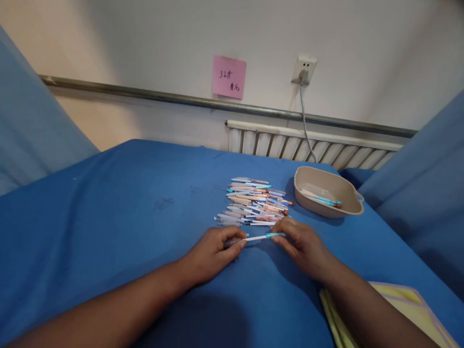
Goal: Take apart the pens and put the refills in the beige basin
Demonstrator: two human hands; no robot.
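Observation:
A white pen with a light blue grip (258, 237) is held level just above the blue tablecloth (126, 208). My left hand (213, 251) pinches its left end and my right hand (302, 244) pinches its blue right end. Just beyond the hands lies a pile of several pens (253, 202) in white, orange and blue. A beige tray (353, 208) to the right of the pile holds a few pens (321, 197).
A yellow folded cloth (406, 302) lies at the near right under my right forearm. Blue curtains hang at both sides. On the wall behind are a pink note (229, 77), a socket with a grey cable (303, 70), a metal rail and a radiator.

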